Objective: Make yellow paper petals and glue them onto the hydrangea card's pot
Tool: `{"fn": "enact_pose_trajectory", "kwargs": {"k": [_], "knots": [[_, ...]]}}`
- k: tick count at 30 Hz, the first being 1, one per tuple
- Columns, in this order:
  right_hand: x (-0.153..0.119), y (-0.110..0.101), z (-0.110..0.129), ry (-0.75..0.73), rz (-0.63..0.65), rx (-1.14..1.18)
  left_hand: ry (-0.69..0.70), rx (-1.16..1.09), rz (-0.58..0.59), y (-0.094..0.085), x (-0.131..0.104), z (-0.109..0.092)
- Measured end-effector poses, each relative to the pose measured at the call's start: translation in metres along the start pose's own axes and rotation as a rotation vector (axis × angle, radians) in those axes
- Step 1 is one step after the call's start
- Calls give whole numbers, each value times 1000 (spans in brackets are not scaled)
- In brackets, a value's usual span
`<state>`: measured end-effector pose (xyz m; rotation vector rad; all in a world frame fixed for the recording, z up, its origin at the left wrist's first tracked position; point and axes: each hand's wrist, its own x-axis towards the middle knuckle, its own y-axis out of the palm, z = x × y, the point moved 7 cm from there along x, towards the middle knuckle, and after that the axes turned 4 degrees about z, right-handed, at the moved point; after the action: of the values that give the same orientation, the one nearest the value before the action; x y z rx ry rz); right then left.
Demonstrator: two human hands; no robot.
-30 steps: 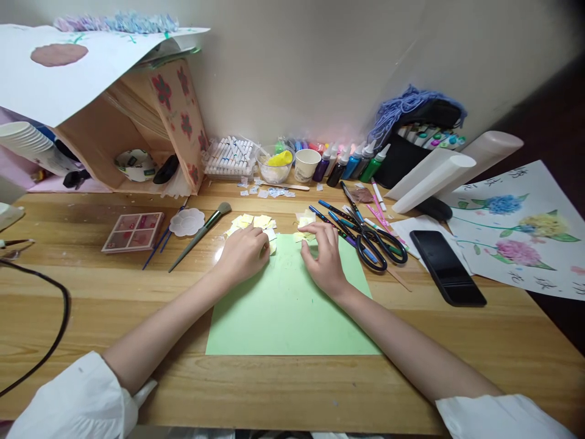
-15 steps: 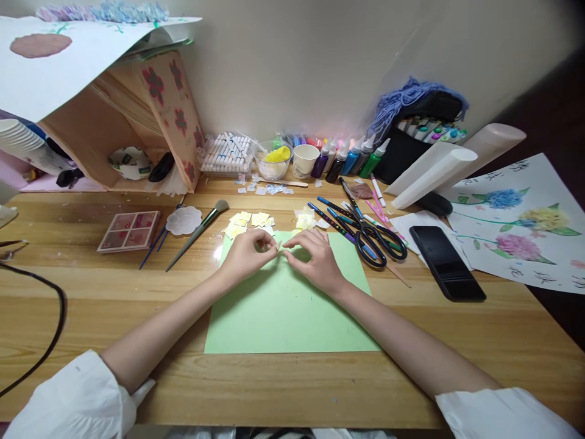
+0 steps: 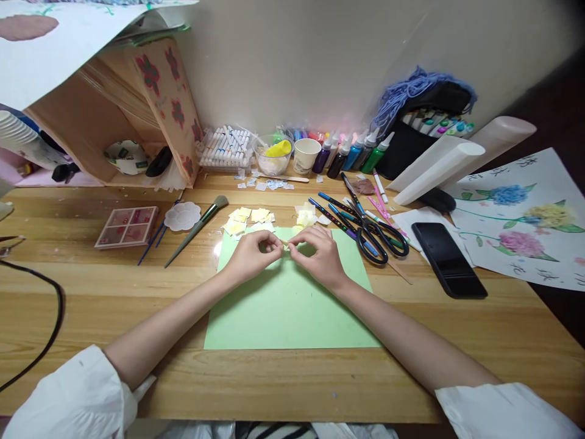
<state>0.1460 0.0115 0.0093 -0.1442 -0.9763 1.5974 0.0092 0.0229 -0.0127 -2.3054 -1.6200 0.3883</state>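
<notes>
Over the upper part of a green sheet [image 3: 292, 311], both hands meet fingertip to fingertip. My left hand [image 3: 256, 253] pinches one side of a small pale yellow paper piece [image 3: 286, 244]. My right hand [image 3: 320, 255] is closed on the other side of that same piece, which the fingers partly hide. Just beyond my left hand lie several yellow paper squares [image 3: 237, 221], some touching the sheet's top edge. Another small pile of pale yellow paper [image 3: 305, 214] sits behind my right hand.
Black scissors [image 3: 372, 235] lie on pens right of the sheet, beside a phone [image 3: 448, 259]. A brush [image 3: 196, 231], white palette [image 3: 183, 216] and pink case [image 3: 127, 227] are left. Paint bottles [image 3: 351, 155], a paper cup [image 3: 306, 156] and a marker box [image 3: 226, 148] line the wall.
The right fingertips have closed onto the small paper piece beside the left ones; before, a slight gap showed between them. The whole view has shifted slightly.
</notes>
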Motion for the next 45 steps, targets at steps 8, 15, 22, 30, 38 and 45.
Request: {"fn": "enact_pose_trajectory", "kwargs": {"k": [8,15,22,30,38,45], "knots": [[1,0,-1,31,18,-3,31,13,-26,1,-2,-1],[0,4,-5,75,54,-46,37,58,-84,-6,-1,1],[0,8,-5,70,91,-51,29,-10,-41,-1,0,5],[0,8,-3,46,91,-47,66,-53,-98,-1,-2,3],[0,2,1,5,41,-40,-11,-244,-105,0,0,10],[-1,0,0,-10,5,-32,-77,-365,-72,1,1,13]]}}
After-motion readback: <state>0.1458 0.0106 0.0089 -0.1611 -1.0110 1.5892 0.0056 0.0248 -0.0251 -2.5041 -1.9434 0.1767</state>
